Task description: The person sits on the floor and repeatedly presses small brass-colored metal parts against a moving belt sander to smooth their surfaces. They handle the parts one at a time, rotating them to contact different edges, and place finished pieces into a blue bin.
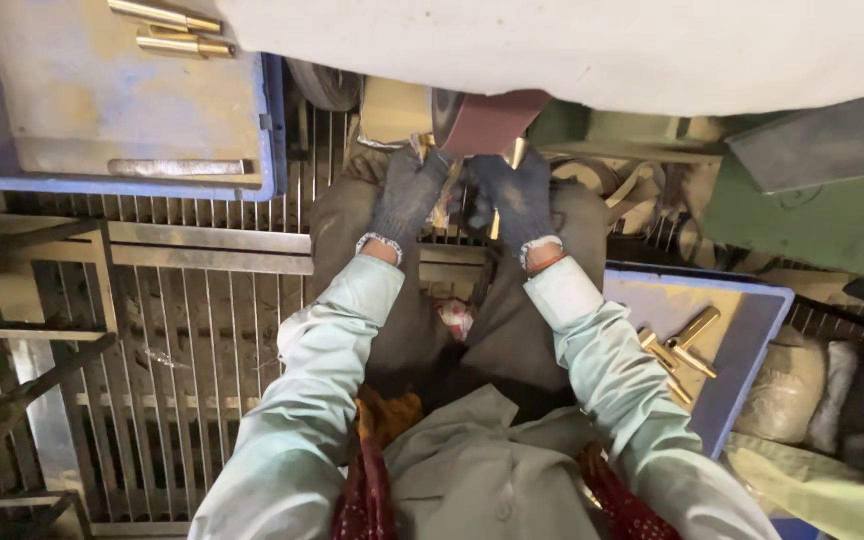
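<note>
Both my hands wear dark knit gloves and grip one brass piece [505,170] pressed up against a reddish-brown sanding belt [489,118] on its wheel. My left hand [407,195] holds the piece's left end, my right hand [517,200] its right end. Only small shiny bits of the brass show between and above the fingers; the rest is hidden by the gloves. Pale green sleeves cover my arms.
A blue tray [270,120] at upper left holds two brass tubes [177,30] and a grey bar. Another blue tray [742,340] at right holds several brass pieces [682,345]. A metal grate floor [182,330] lies at left. A white cover [572,45] hangs above the belt.
</note>
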